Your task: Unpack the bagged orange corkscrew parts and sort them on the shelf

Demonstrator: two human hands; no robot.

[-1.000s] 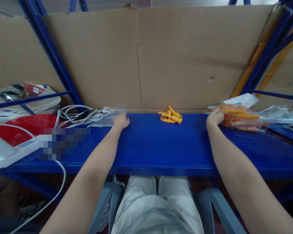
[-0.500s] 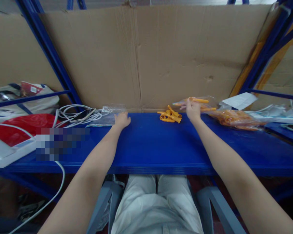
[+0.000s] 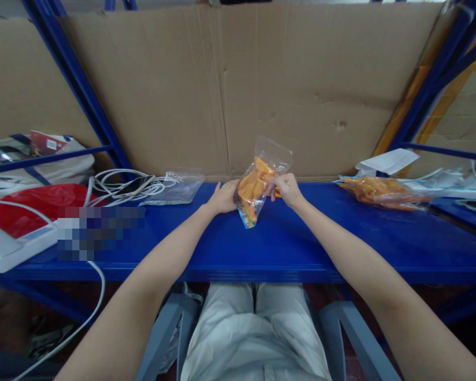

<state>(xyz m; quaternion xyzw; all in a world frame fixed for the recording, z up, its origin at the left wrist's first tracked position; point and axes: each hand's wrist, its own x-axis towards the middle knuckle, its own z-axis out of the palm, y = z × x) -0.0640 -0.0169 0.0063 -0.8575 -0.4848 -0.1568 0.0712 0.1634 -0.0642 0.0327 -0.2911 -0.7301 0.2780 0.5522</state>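
A clear plastic bag of orange plastic parts (image 3: 256, 182) stands upright over the middle of the blue shelf (image 3: 262, 243). My right hand (image 3: 289, 189) pinches its right side, fingers closed on the plastic. My left hand (image 3: 223, 197) grips its left side. The bag hides the loose orange parts that lay behind it on the shelf.
A pile of filled bags with orange parts (image 3: 381, 190) and white paper (image 3: 388, 160) lies at the right. Empty clear bags (image 3: 174, 188), white cables (image 3: 122, 186), a red bag (image 3: 31, 203) and a white box (image 3: 11, 246) lie left. A cardboard wall (image 3: 238, 90) backs the shelf.
My right hand carried one bag from the right pile to the shelf's middle. My left hand left the empty bags and moved right to grip it.
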